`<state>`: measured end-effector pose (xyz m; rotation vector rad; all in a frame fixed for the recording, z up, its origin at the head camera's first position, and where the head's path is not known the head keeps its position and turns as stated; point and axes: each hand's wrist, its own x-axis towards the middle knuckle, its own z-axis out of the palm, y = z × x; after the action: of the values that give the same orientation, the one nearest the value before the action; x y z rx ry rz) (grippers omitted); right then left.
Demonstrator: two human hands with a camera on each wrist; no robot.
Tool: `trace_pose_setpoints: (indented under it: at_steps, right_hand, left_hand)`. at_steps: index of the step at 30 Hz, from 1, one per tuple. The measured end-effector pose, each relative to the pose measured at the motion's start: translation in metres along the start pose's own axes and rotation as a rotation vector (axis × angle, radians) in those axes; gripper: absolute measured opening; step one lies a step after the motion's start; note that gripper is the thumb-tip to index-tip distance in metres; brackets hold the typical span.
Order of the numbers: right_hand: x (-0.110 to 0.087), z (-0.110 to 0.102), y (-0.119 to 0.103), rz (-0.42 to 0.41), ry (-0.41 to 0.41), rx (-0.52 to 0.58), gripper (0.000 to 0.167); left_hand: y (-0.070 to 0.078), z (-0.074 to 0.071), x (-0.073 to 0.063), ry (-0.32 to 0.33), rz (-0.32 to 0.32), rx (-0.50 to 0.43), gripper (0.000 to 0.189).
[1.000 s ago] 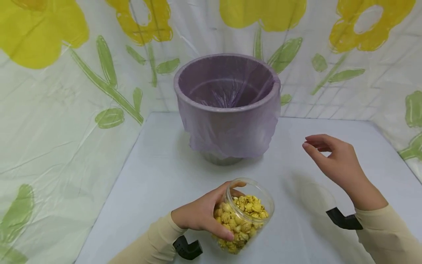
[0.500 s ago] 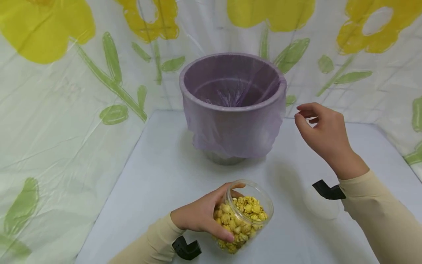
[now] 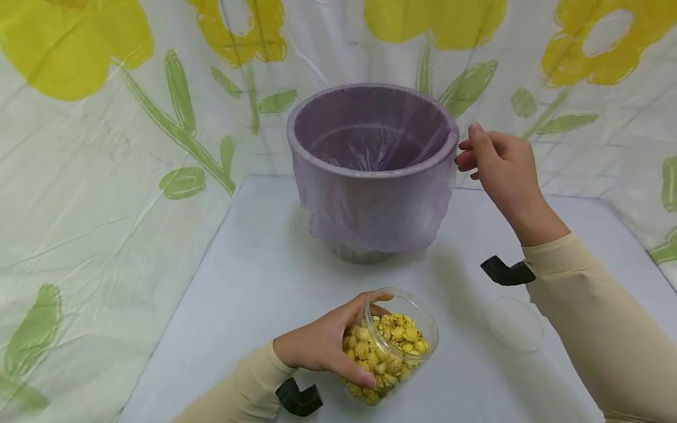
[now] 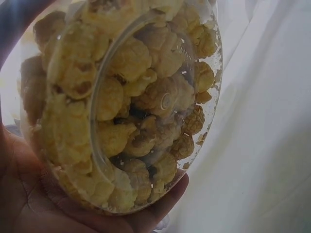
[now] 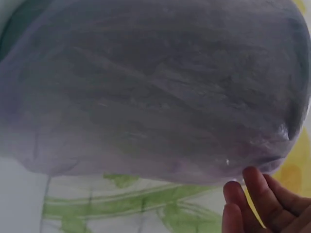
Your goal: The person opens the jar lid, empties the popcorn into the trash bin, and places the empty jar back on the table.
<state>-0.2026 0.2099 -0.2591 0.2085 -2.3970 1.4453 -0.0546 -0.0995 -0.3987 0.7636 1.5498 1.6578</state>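
Observation:
In the head view my left hand grips a clear plastic jar, thumb on the near side and fingers round the far side. Yellow popcorn fills much of the jar, which is lidless and tilted to the right. The left wrist view shows the popcorn through the jar's round base. My right hand is raised just right of the rim of a bin lined with a thin purple bag. Its fingers are loosely bent, with fingertips close to the bag's edge in the right wrist view.
A translucent round lid lies on the white table, under the right forearm's left side. Behind the bin hangs a sheet printed with yellow flowers, which also runs along the table's left side.
My right hand has moved up and left to the side of the bin's rim, and its thumb has turned upward. The left hand and the jar have stayed in place.

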Motion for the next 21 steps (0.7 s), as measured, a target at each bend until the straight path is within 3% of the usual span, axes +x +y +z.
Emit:
trace_pose_setpoints:
  at_steps: [13, 21]
  right_hand:
    - [0.017, 0.005, -0.008, 0.122, -0.076, 0.152, 0.038]
    - [0.022, 0.004, -0.010, 0.181, -0.147, 0.143, 0.034]
  left_hand:
    - [0.002, -0.003, 0.001, 0.024, 0.009, 0.047, 0.107]
    - [0.002, -0.009, -0.001, 0.043, 0.024, 0.024, 0.107]
